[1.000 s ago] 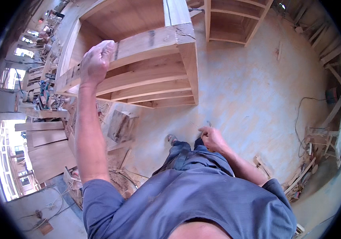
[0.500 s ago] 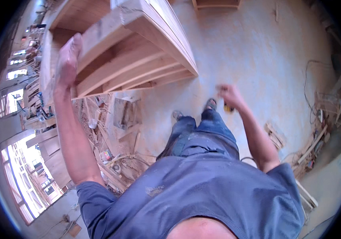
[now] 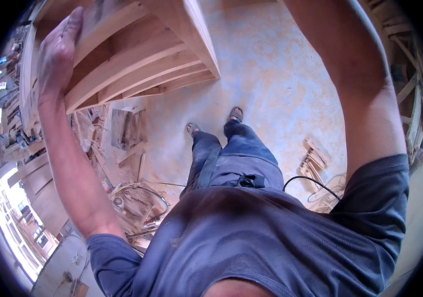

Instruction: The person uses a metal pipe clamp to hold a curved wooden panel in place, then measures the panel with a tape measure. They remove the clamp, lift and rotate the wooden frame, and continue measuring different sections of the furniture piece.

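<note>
A large frame of pale wooden boards (image 3: 137, 54) fills the upper left. My left hand (image 3: 58, 47) lies flat against its upper left board, fingers together and stretched upward. My right arm rises along the right side and leaves the picture at the top, so my right hand is out of sight. Below me I see my blue shirt, dark trousers and two sandalled feet on the dusty concrete floor (image 3: 280, 84).
Wood offcuts and tools (image 3: 127, 128) litter the floor beneath the frame. A small stack of short slats (image 3: 314, 158) lies at the right, with a black cable (image 3: 310, 180) beside it. More timber frames (image 3: 414, 114) lean at the far right. Windows are at the left.
My right arm swung up from near my knee and its hand left the picture at the top. The wooden frame came closer. My left hand stayed on the board.
</note>
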